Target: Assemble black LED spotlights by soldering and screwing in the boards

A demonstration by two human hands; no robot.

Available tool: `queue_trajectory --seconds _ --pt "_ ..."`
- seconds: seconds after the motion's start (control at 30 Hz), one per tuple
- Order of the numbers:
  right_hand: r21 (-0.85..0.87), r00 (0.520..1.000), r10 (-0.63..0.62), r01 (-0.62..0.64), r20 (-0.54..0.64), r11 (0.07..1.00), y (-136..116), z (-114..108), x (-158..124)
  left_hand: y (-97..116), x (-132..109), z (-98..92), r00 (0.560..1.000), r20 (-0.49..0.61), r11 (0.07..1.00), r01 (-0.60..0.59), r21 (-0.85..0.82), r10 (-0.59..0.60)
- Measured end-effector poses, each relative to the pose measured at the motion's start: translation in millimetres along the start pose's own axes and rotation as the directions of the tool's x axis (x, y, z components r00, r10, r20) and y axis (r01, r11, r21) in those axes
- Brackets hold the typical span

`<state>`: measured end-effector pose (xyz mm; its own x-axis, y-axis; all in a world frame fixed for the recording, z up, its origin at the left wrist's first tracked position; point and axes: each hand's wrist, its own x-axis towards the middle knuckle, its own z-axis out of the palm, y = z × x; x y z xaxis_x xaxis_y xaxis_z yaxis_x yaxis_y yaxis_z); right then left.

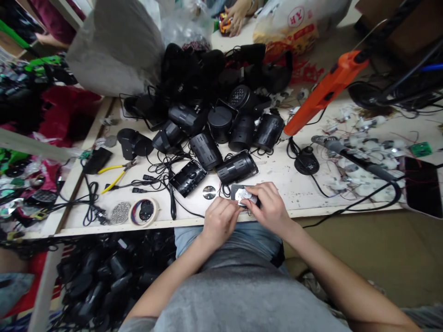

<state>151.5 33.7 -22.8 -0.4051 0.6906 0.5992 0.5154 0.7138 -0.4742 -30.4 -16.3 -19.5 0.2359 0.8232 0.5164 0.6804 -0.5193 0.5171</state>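
Observation:
At the table's front edge, my right hand (268, 205) pinches a small whitish round part (246, 194) with thin red wires between thumb and fingers. That part lies over a dark flat square piece (235, 188). My left hand (220, 217) is closed at the left side of the same part, its fingertips pressed together; what they hold is hidden. A shiny round disc (209, 192) lies just beyond my left hand. Behind it are an opened black half-housing (188, 178) and a black cylindrical housing (237, 167). A black-handled screwdriver (172, 205) lies to the left.
Black lamp housings (194, 78) are heaped at the back. Yellow-handled pliers (116, 174), a tape roll (144, 212) and screws (121, 213) lie left. An orange electric screwdriver (323, 94) hangs at right, near whitish wired parts (367, 170). Another person's hand (238, 16) is at the far side.

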Motion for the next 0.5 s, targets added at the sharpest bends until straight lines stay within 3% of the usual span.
queue_trajectory --seconds 0.13,0.17,0.23,0.3,0.37,0.5 --pt "0.07 0.987 0.088 -0.098 0.132 0.993 -2 -29 13 -2 3 -4.6 0.999 -0.016 0.995 0.045 -0.092 -0.047" --pt "0.07 0.987 0.142 -0.147 0.076 0.987 0 -37 19 -3 4 -6.5 0.997 -0.026 0.99 0.064 -0.123 -0.068" --pt "0.069 0.948 0.248 -0.238 -0.199 0.969 10 -50 37 -4 8 -10.8 0.992 -0.055 0.982 0.101 -0.162 -0.112" --pt "0.113 0.826 0.307 -0.289 -0.472 0.951 30 -55 58 -4 13 -14.4 0.988 -0.083 0.979 0.118 -0.168 -0.134" --pt "0.173 0.769 0.362 -0.32 -0.528 0.932 56 -54 79 -3 17 -16.8 0.987 -0.101 0.98 0.104 -0.173 -0.122" --pt "0.228 0.781 0.406 -0.336 -0.475 0.914 89 -45 101 -1 21 -18.9 0.99 -0.107 0.98 0.065 -0.188 -0.087"
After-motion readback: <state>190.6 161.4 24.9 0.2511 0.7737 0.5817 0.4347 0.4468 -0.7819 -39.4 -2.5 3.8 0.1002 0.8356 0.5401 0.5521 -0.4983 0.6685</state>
